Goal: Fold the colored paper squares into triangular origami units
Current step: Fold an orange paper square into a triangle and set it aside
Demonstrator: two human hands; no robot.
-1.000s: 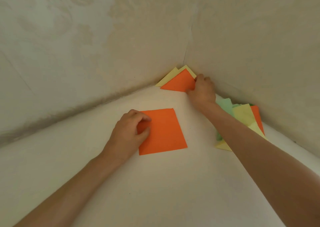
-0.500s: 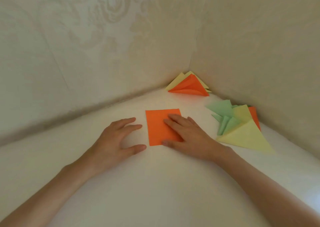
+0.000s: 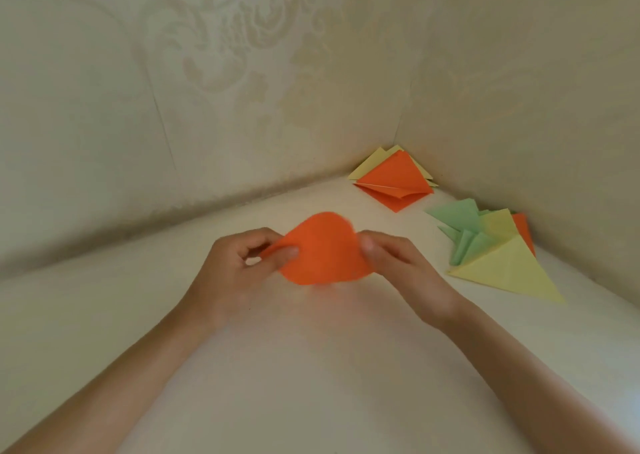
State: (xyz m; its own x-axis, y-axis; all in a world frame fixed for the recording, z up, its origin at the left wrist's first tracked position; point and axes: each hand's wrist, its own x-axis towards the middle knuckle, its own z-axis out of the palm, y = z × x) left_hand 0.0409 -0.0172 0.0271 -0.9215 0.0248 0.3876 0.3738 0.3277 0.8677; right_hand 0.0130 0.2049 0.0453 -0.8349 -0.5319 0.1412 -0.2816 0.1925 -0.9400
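An orange paper square (image 3: 323, 251) is lifted off the white surface and bent into a curve between both hands. My left hand (image 3: 239, 270) pinches its left corner between thumb and fingers. My right hand (image 3: 398, 263) pinches its right edge with thumb on the near face. The paper is blurred, and its far side is hidden.
A stack of folded orange and yellow triangles (image 3: 394, 181) lies in the far corner. Green, yellow and orange folded pieces (image 3: 491, 249) sit along the right wall. Patterned walls close in the white surface (image 3: 311, 367) at the back and right.
The orange square lay flat under my right hand half a second ago. Both hands have since picked it up and bent it into a curve above the surface.
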